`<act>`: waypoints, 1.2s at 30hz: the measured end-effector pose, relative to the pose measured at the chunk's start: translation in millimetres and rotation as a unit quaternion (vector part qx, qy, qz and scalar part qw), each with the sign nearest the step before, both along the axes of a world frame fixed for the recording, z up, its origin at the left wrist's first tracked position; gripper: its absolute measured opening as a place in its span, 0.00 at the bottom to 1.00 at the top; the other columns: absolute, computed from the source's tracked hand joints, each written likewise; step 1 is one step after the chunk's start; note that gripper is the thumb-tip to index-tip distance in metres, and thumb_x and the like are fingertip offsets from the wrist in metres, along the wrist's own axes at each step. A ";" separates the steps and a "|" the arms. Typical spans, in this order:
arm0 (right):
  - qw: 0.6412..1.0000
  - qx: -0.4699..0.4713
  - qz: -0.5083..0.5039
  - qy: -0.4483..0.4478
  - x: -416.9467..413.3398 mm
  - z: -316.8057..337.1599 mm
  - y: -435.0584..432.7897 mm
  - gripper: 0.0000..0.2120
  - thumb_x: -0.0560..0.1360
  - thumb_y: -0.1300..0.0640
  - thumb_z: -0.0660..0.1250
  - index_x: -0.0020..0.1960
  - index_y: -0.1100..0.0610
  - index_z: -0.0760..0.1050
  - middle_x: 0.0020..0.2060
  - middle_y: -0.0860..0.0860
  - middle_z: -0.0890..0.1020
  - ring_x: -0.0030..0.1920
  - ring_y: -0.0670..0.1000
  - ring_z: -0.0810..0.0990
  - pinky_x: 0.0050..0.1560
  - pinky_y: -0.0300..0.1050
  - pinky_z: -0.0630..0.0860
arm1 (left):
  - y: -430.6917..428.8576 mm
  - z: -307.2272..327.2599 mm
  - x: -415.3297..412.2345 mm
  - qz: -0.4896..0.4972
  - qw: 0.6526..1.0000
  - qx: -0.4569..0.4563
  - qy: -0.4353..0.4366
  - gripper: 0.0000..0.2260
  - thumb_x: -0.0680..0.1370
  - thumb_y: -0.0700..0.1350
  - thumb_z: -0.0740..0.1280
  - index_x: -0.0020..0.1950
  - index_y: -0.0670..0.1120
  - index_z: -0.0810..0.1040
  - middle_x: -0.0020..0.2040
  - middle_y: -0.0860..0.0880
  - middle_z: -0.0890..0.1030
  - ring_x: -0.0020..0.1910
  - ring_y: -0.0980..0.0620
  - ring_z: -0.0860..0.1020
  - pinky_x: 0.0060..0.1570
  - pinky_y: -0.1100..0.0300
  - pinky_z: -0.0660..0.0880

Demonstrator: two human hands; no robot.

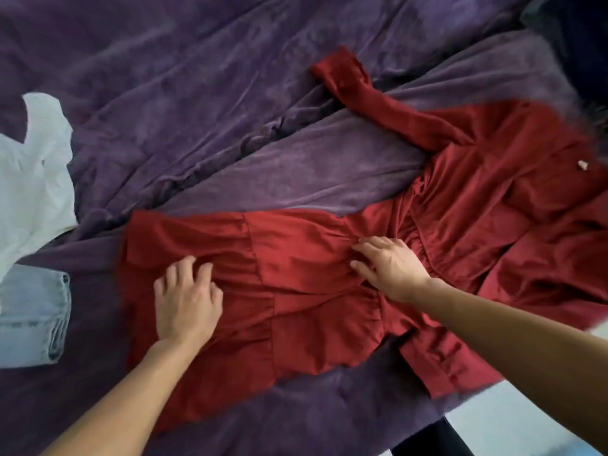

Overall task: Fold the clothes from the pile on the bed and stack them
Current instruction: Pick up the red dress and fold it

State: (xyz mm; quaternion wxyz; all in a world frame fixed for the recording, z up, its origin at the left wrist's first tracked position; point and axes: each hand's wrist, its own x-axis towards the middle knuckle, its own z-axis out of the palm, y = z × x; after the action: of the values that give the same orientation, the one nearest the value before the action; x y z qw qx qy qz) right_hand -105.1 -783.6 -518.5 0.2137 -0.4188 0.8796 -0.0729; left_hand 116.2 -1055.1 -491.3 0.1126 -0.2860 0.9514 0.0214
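Observation:
A long red dress (pixel 329 258) with tiered ruffles lies spread across the purple bed cover (pixel 197 93), its skirt toward the left and its bodice at the right. One long sleeve (pixel 358 90) stretches up and away from the bodice. My left hand (pixel 187 297) rests flat on the skirt near its lower left part, fingers slightly bent. Pressed on the gathered waist area is my right hand (pixel 391 264), fingers spread and straight. Neither hand grips the cloth.
A white garment (pixel 33 179) lies at the left edge of the bed. Below it sits folded light blue denim (pixel 33 317). A dark item (pixel 579 34) fills the top right corner. The bed's edge and pale floor (pixel 513 429) show at the bottom right.

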 end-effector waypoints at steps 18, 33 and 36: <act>0.996 0.062 -0.060 0.025 -388.1 12.7 75.0 0.19 0.71 0.46 0.72 0.60 0.49 0.78 0.56 0.55 0.82 0.58 0.59 0.78 0.55 0.50 0.74 | 74.2 -31.8 -447.8 -0.178 0.984 -0.029 -0.007 0.33 0.68 0.39 0.71 0.72 0.54 0.67 0.78 0.44 0.49 0.77 0.40 0.45 0.72 0.41 0.51; 0.967 -0.088 -0.179 0.157 -395.2 12.1 133.3 0.10 0.78 0.50 0.61 0.50 0.57 0.71 0.48 0.60 0.81 0.45 0.66 0.80 0.41 0.54 0.71 | 23.4 39.3 -343.3 -0.232 0.964 -0.119 0.058 0.17 0.68 0.52 0.75 0.37 0.37 0.78 0.40 0.38 0.78 0.48 0.38 0.77 0.54 0.44 0.69; 0.967 -0.145 -0.137 0.156 -361.1 21.9 154.0 0.06 0.78 0.53 0.62 0.49 0.56 0.70 0.46 0.58 0.80 0.42 0.63 0.80 0.36 0.51 0.71 | 48.2 45.4 -285.8 -0.237 0.969 -0.064 0.033 0.16 0.63 0.44 0.80 0.35 0.39 0.74 0.32 0.40 0.74 0.34 0.40 0.77 0.31 0.48 0.73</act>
State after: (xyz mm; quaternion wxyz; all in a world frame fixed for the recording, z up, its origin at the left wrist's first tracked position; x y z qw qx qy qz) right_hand -466.2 -629.6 -496.6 -0.0012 -0.3271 0.9309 -0.1624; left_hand -169.7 -1006.9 -445.8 0.0646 -0.0585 0.9945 -0.0575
